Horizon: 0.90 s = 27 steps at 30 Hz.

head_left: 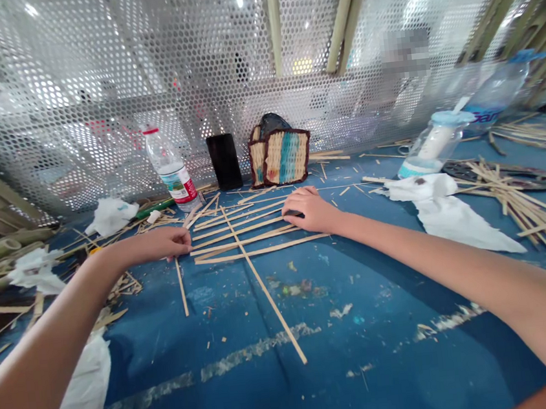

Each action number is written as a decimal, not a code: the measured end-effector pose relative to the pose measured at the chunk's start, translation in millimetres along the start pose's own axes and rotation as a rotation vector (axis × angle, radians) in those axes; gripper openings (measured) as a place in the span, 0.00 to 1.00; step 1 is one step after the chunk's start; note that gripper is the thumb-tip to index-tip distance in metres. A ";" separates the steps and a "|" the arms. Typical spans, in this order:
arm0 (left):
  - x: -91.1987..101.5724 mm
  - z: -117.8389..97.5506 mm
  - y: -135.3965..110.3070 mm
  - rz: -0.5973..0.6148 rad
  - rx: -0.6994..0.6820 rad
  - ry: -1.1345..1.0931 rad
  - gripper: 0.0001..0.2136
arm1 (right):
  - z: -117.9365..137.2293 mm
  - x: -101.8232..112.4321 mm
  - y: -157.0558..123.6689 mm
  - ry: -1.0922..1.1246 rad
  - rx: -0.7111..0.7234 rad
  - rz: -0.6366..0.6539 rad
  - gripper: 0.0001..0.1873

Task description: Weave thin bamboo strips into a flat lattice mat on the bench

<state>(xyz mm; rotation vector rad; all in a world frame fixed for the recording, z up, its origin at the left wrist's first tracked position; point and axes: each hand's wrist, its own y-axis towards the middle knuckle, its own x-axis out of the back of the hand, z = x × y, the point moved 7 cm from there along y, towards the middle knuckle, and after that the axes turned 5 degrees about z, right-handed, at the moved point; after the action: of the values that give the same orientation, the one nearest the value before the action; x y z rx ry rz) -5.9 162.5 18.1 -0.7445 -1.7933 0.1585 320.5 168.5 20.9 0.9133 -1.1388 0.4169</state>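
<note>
1. Strips come first: a row of flat pale bamboo strips [242, 237] lies side by side on the blue work table [366, 351], running left to right between the two hands. One long thin bamboo strip [268, 296] crosses them at a slant towards the near edge.
2. The left hand [160, 244] rests at the left ends of the row, palm down, fingers drawn together. I cannot tell whether it pinches a strip end or only touches it.
3. The right hand [310, 210] lies palm down on the right ends with its fingers curled. A small dark object [295, 214] shows under the fingertips; whether it is gripped or only covered I cannot tell.
4. To my eye the step in hand is evening out the laid row and holding it flat.
5. A next move would call for steady pressure at both ends, as the loose strips could slide or fan apart.
6. Behind them, against the perforated metal screen [95, 86], stand a striped woven pouch [280, 158], a black cup [224, 161] and a clear plastic bottle with a red cap [172, 173]. A crumpled white tissue [454, 218] lies to the right.
</note>
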 end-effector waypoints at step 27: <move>7.5 -21.7 -8.1 -0.008 -0.014 0.124 0.16 | -10.9 -2.9 -1.7 -0.090 -0.125 -0.052 0.12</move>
<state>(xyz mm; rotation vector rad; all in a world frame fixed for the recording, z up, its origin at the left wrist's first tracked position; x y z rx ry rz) 9.0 154.7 35.8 -0.7412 -1.6807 0.0921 327.0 176.7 16.2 0.8566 -1.2068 0.2617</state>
